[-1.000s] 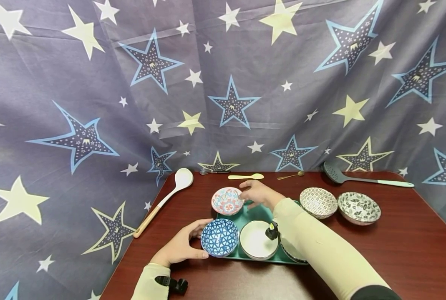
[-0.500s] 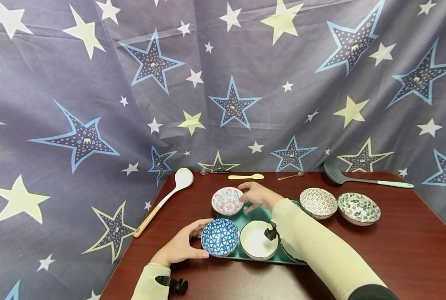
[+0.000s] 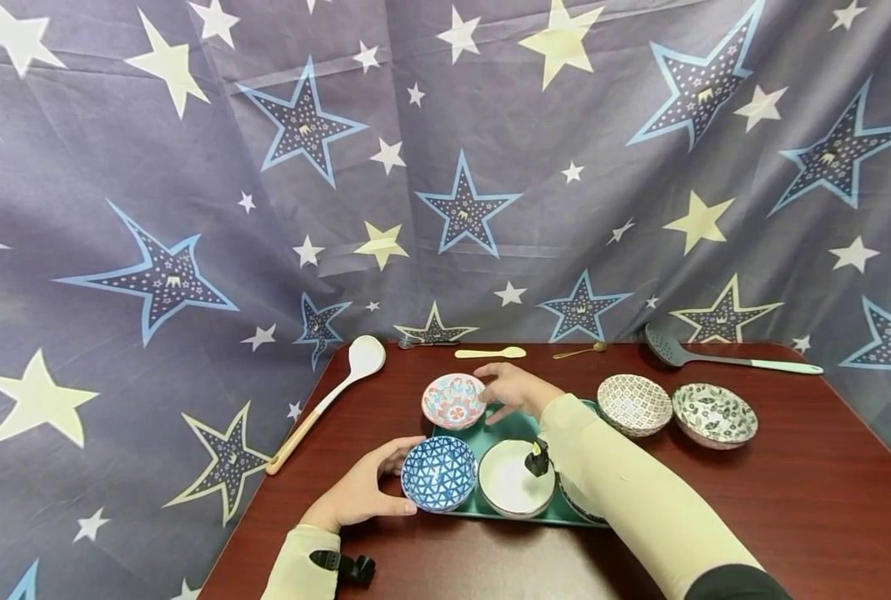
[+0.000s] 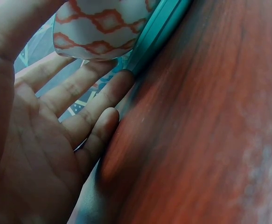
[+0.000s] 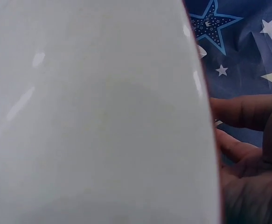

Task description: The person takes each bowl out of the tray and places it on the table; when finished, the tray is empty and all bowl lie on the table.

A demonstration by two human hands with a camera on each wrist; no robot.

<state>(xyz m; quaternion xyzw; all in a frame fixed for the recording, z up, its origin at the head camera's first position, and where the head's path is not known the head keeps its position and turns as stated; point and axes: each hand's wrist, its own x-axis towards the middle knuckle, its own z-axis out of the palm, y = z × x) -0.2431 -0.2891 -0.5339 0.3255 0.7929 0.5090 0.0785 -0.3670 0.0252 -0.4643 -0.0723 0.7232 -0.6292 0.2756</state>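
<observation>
where fingers rest, blue-triangle bowl (image 3: 439, 473)

A: The head camera is looking forward and down from above at the dark red wooden table (image 3: 790, 500), taking in the flat teal tray (image 3: 516, 427).

B: The left wrist camera is sitting very low, sharing that tray's edge (image 4: 156, 32). The right wrist camera is pressing close against a plain white glazed bowl (image 5: 94, 116).
</observation>
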